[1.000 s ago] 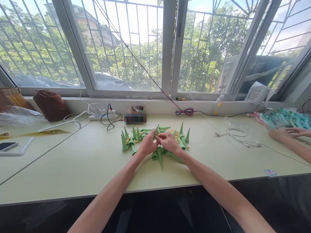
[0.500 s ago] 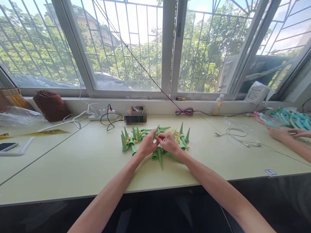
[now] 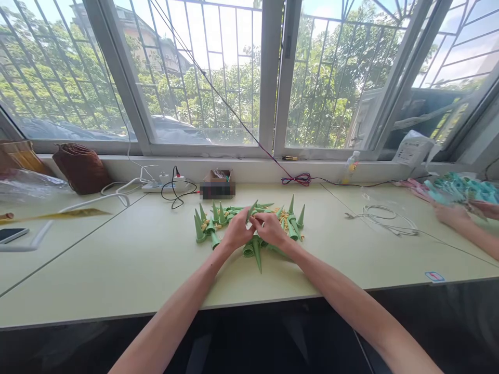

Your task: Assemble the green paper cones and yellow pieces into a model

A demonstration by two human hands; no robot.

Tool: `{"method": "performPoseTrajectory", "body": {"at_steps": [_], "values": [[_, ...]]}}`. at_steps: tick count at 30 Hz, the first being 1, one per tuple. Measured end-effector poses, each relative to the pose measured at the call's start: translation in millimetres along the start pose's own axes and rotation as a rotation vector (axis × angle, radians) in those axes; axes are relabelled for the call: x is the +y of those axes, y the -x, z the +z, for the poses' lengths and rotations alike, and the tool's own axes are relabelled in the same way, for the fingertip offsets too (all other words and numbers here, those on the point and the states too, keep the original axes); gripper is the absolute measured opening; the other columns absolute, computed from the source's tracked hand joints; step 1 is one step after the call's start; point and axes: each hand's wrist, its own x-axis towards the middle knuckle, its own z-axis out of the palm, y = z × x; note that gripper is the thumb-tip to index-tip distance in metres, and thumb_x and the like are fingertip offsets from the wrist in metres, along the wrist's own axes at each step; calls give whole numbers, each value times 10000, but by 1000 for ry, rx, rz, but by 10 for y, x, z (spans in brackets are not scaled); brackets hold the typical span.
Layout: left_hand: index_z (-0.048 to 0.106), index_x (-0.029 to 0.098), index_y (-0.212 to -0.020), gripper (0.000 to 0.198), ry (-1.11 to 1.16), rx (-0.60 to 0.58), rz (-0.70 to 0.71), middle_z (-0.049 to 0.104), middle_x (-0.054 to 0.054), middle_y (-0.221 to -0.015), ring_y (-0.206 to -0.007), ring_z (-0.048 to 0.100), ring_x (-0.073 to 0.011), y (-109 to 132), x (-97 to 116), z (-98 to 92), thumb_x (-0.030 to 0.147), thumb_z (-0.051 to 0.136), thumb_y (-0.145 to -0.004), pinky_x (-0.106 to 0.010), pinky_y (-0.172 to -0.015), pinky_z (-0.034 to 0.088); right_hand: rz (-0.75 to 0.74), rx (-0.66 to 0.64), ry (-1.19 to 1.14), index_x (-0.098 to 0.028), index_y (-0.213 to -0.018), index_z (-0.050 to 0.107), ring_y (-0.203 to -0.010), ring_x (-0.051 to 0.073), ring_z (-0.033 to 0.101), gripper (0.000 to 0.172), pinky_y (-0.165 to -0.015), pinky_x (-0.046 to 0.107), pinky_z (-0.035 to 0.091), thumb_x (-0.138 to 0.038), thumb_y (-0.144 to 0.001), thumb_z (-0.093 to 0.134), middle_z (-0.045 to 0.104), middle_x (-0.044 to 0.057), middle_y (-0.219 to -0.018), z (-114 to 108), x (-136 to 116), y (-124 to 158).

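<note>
My left hand point(image 3: 236, 235) is closed around a green plastic cone point(image 3: 250, 210) whose tip points up and to the right. Touching it from the right, my right hand point(image 3: 271, 228) is pinched at the cone's wide end; what its fingertips hold is too small to make out. Both hands hover over a pile of green cones point(image 3: 210, 226) mixed with small yellowish pieces point(image 3: 286, 218) on the pale green table point(image 3: 128, 254). One long cone point(image 3: 257, 253) lies just below my hands, tip toward me.
A small cardboard box point(image 3: 217, 183) and a white power strip point(image 3: 166, 185) with cables sit behind the pile. A brown pouch point(image 3: 81, 167) and a phone point(image 3: 11, 235) lie left. Coiled white cable point(image 3: 384, 218) lies right, where another person's hands point(image 3: 452, 214) handle teal parts point(image 3: 460, 188).
My hands stay almost still over the pile, fingers shifting slightly on the cone. The other person's hands at the right have moved farther right among the teal parts.
</note>
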Motion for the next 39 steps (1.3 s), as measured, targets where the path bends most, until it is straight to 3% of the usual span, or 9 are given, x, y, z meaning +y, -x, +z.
{"method": "performPoseTrajectory", "body": {"at_steps": [14,25,39], "values": [[511,200,-886,209,-4,24,84,605,-41,-858,-735,545,-170,-1,-10,0,95,506,-706,-271,-650,425,8,-18,-30,-194,-613,486,-555,130,364,385,-556,258,282,-417,-926,470,479,-6,-570,12,-5,-1],[497,202,-886,207,40,9,66,589,-36,-837,-725,521,-168,-4,23,-25,123,493,-694,-287,-656,421,12,-15,-59,-188,-633,520,-570,129,387,309,-564,252,298,-323,-905,465,516,-1,-596,-5,-48,2],[392,218,-772,150,42,24,72,482,5,-726,-626,385,-138,5,4,-19,131,488,-698,-260,-564,303,9,-13,-77,-188,-634,509,-564,124,397,305,-564,250,289,-320,-906,466,506,-9,-583,-11,-80,0]]}}
